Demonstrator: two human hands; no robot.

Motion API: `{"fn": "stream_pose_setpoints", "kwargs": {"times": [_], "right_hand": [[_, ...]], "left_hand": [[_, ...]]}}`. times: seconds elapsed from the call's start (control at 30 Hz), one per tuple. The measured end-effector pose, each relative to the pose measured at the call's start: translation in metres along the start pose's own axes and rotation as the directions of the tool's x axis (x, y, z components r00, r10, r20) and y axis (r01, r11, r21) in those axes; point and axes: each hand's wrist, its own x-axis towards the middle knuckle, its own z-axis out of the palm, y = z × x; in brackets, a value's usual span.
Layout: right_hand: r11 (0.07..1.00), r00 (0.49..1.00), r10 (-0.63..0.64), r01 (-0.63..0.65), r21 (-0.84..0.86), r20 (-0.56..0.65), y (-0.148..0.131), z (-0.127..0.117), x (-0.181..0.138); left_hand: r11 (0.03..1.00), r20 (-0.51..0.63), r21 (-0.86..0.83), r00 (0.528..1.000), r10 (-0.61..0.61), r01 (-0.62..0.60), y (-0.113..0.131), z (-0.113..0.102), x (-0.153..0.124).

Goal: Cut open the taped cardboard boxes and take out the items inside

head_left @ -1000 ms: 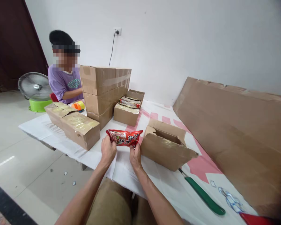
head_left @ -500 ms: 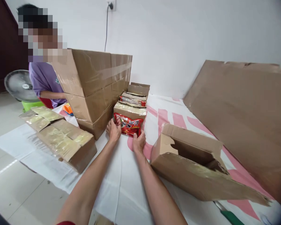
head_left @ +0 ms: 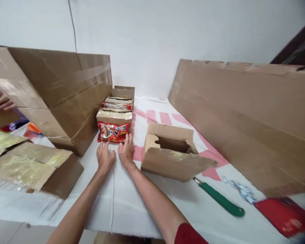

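A red snack packet (head_left: 113, 131) leans against the front of a small carton (head_left: 115, 117) that holds more packets. My left hand (head_left: 104, 158) lies flat on the white table cover (head_left: 122, 200) just below the packet, fingers spread and holding nothing. Beside it, my right hand (head_left: 126, 151) is also open, its fingertips near the packet's lower right corner. An empty open carton (head_left: 171, 156) sits to the right of my right hand.
Two stacked taped cartons (head_left: 66, 91) stand at the left, a flattened one (head_left: 33, 166) lies in front. A large cardboard sheet (head_left: 246, 112) leans along the right. A green-handled knife (head_left: 220, 200), a red packet (head_left: 284, 217) and another person's hand (head_left: 1, 101) are in view.
Both hands carried the red packet forward, set it against the small carton and let go. They have drawn back a little and opened. The camera swung right.
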Motion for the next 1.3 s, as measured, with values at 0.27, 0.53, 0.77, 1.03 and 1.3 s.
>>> {"fn": "stream_pose_setpoints", "kwargs": {"times": [0.27, 0.53, 0.77, 1.03, 1.3], "right_hand": [[0.926, 0.875, -0.369, 0.374, 0.044, 0.314, -0.012, -0.106, -0.126], [0.838, 0.83, -0.54, 0.514, -0.182, -0.141, 0.001, -0.313, -0.167], [0.984, 0.958, 0.047, 0.004, 0.177, -0.283, 0.054, -0.341, -0.112], [0.956, 0.985, -0.067, 0.11, 0.273, -0.16, 0.043, -0.327, -0.134], [0.962, 0.919, -0.269, 0.272, -0.031, -0.29, 0.023, -0.346, -0.146]], "left_hand": [[0.966, -0.057, -0.156, 0.979, 0.198, -0.205, 0.02, -0.047, -0.056], [0.843, 0.071, -0.454, 0.932, 0.356, -0.287, 0.084, -0.045, -0.09], [0.736, 0.318, -0.676, 0.918, 0.238, 0.043, 0.144, -0.023, -0.085], [0.775, 0.245, -0.626, 0.965, 0.093, 0.084, 0.134, -0.07, -0.141], [0.893, 0.131, -0.448, 0.991, 0.013, 0.048, 0.136, -0.087, -0.179]]}}
